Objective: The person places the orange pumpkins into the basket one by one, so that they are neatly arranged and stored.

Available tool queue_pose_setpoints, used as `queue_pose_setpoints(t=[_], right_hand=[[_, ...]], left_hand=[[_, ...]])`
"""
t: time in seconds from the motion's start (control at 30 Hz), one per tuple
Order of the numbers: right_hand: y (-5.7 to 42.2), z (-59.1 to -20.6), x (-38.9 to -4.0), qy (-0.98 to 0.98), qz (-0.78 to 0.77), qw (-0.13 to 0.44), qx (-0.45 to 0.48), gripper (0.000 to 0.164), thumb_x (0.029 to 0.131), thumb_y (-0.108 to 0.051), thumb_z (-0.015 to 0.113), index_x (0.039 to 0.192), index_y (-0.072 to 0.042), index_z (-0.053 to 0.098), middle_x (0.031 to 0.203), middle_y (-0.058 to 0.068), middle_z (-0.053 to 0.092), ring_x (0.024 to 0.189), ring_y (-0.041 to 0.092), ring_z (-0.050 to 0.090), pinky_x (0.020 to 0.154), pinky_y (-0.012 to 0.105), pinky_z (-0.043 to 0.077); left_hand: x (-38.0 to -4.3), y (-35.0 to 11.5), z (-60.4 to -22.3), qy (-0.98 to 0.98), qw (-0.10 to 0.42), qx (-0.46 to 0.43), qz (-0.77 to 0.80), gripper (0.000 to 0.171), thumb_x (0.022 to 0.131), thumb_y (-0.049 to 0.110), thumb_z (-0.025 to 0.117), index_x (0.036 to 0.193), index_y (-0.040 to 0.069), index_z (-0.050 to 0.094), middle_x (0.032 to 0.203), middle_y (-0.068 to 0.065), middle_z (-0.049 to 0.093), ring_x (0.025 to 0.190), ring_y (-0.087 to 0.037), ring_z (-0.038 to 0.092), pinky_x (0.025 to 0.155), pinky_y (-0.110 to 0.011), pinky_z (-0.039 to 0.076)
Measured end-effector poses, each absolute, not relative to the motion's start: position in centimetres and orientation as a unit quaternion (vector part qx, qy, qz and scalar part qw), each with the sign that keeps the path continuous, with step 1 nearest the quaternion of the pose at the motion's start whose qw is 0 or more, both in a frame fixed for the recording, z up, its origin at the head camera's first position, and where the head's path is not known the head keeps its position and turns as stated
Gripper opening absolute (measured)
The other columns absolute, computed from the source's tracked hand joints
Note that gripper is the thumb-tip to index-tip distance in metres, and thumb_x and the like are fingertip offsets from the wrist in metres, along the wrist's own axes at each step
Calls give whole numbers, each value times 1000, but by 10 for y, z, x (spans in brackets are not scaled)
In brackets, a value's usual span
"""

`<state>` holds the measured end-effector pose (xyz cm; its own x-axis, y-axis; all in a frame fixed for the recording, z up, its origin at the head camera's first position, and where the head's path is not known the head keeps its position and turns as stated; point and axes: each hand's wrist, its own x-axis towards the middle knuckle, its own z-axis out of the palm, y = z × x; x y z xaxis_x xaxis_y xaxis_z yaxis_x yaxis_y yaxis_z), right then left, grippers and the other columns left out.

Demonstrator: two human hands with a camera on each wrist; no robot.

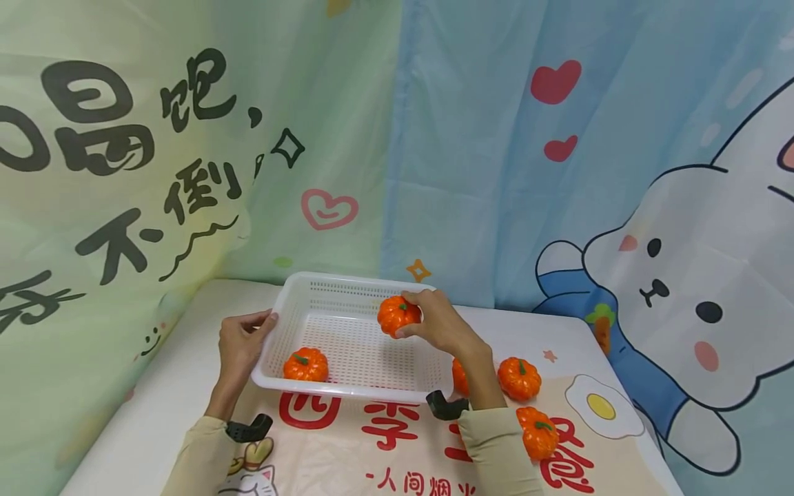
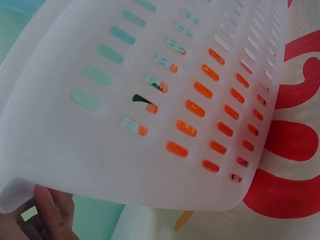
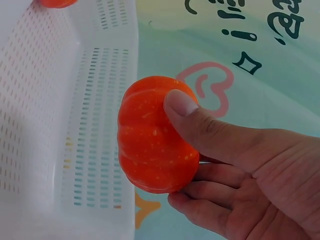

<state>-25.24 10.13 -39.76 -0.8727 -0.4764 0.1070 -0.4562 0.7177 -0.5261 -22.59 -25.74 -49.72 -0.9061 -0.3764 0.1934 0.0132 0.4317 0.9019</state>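
Note:
A white plastic basket (image 1: 353, 394) with slotted walls stands on the table. At its left rim my left hand (image 1: 243, 344) grips the edge, fingers and thumb (image 2: 46, 212) pinching the corner in the left wrist view. My right hand (image 1: 443, 320) holds a small orange pumpkin (image 1: 397, 315) over the right half of the basket. In the right wrist view the thumb lies across the held pumpkin (image 3: 155, 135), with the fingers beneath it. Another orange pumpkin (image 1: 306, 364) with a green stem sits inside the basket at the front left corner.
Right of the basket, one pumpkin (image 1: 520, 379) lies on the printed table mat (image 1: 608, 455), and another pumpkin (image 1: 537, 433) lies nearer the front. A third pumpkin (image 1: 460, 377) is partly hidden behind my right forearm. A printed curtain (image 1: 459, 172) hangs behind the table.

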Motion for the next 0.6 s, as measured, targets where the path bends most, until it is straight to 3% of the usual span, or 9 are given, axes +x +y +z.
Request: queue_pose_setpoints(t=[0.37,0.6], right_hand=[[89,-401,-253,923,-275,21,-267,71,87,-20,93,148,4,65,128,12,78,100,21,62,92,35,54],[83,-402,-254,920,-276,18,-279,64,87,-20,93,142,3,70,117,10,79,95,19,61,87,31,54]], left_hand=[[-225,-257,-494,-825,175,116,-525,35,105,23,74,129,-3,78,112,-31,79,72,-13,63,59,-17,53],[-225,-257,-494,-823,177,111,-528,34,105,22,74,128,-3,78,111,-31,79,71,-13,63,58,-18,53]])
